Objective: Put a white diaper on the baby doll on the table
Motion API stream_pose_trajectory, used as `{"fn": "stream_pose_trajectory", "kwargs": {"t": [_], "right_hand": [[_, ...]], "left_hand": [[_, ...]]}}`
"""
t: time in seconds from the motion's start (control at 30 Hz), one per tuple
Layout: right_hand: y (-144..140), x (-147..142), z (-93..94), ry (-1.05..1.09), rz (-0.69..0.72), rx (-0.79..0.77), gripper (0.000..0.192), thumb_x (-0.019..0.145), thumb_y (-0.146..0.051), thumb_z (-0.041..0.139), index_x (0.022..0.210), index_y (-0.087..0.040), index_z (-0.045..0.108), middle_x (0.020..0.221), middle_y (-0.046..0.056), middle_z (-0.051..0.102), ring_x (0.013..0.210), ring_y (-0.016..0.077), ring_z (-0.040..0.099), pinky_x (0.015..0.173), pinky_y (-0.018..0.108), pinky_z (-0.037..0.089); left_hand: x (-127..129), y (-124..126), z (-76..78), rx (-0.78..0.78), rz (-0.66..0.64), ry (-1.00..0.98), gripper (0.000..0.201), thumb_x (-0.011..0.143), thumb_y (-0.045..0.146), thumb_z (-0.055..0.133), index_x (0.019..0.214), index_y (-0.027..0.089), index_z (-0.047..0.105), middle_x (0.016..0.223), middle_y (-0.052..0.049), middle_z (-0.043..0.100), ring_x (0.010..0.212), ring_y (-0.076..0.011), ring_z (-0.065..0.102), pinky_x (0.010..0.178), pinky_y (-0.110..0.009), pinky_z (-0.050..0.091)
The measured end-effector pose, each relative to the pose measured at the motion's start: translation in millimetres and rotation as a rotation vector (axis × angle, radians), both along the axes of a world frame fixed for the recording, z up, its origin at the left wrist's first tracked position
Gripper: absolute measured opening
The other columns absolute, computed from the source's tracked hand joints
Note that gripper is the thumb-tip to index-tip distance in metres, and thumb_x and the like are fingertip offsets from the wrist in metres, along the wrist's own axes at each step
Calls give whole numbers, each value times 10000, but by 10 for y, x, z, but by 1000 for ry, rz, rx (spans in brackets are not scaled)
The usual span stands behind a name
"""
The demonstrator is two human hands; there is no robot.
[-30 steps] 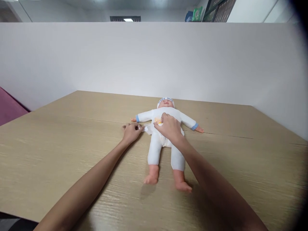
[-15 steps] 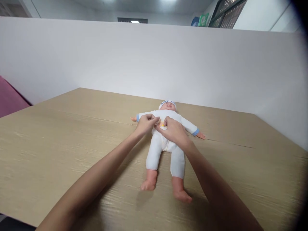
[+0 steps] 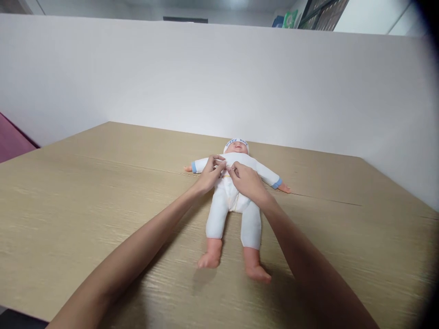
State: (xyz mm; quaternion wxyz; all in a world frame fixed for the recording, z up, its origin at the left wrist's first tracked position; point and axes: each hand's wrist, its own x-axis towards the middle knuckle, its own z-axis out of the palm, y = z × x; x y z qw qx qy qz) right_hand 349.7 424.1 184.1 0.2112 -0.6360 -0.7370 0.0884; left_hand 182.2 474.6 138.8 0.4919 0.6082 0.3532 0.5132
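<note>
A baby doll (image 3: 236,205) in a white romper with blue cuffs and a white cap lies on its back on the wooden table (image 3: 85,196), head away from me, arms spread, bare feet toward me. My left hand (image 3: 208,174) rests on the doll's chest from the left, its fingers pinching the white clothing. My right hand (image 3: 247,183) lies on the doll's belly from the right, fingertips close to the left hand's and gripping the cloth there. A little yellow print shows between my hands.
A white partition wall (image 3: 219,82) stands along the table's far edge and right side. A maroon surface (image 3: 10,141) shows at the far left. Window frames and green packages appear above the wall at top right.
My left hand moved from the table beside the doll, where it held a white tab, onto the doll's chest. Both hands have come together over the torso. The view shifted slightly.
</note>
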Motion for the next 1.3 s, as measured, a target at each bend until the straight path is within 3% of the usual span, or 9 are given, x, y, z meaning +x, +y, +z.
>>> {"fn": "stream_pose_trajectory", "kwargs": {"t": [0.13,0.4,0.47,0.6,0.73,0.8,0.9,1.07,1.3], "right_hand": [[57,60,-62,83,-9,26,244,1159,-377,558,976,-237,637,935,33,764,839,226,672,711,311,347],[-14,164,-30,283,-10,216,105,1036,-245,614,1138,-246,589,740,-40,629,764,247,670,732,335,407],[-210,178,72,327,5,262,128,1042,-295,652,1149,-253,596,752,-40,633,759,244,680,752,342,444],[-796,152,125,446,65,202,199,1061,-420,694,1155,-261,621,918,7,742,798,229,731,783,354,541],[-1283,133,-210,519,264,-4,134,1072,-391,651,1103,-261,668,1129,64,791,1004,238,773,849,353,610],[-1378,166,-430,516,284,-29,109,1065,-358,628,1052,-258,667,1106,62,789,985,234,770,854,358,618],[-1352,251,-654,506,166,48,129,1069,-356,590,1030,-251,653,1016,72,788,877,236,761,819,368,621],[-1175,325,-759,468,65,100,182,1051,-329,623,1181,-218,686,949,70,808,783,237,772,764,353,607],[-1137,296,-837,375,71,159,223,1060,-299,628,1223,-198,742,989,71,806,829,236,763,806,336,584]], "left_hand": [[-79,-66,-80,64,23,91,476,977,499,778,1316,227,584,1134,-33,657,777,-115,563,719,-267,452],[-132,-402,29,230,426,332,336,984,418,774,1214,222,626,1183,-53,684,790,-150,558,816,-324,474],[-149,-625,113,294,398,377,282,1053,468,697,1188,227,638,1167,-63,708,846,-182,591,832,-342,472],[-234,-1104,199,455,148,602,304,1140,496,530,1078,237,677,1058,-78,746,994,-256,630,933,-403,466],[-350,-1311,154,439,-154,777,342,1133,495,515,992,254,712,980,-86,764,1022,-292,622,969,-448,454],[-397,-1300,107,401,-216,783,350,1133,504,515,1029,264,747,1049,-85,798,1059,-298,622,1000,-456,455],[-417,-1238,21,317,-145,753,325,1114,531,556,1095,261,736,1096,-80,805,1051,-293,625,975,-438,473],[-307,-1158,-113,298,22,773,360,1016,603,700,1022,244,679,981,-79,746,996,-299,628,880,-407,466],[-249,-1034,-157,303,-1,814,412,1025,624,678,869,245,646,818,-37,683,856,-251,606,774,-352,404]]}}
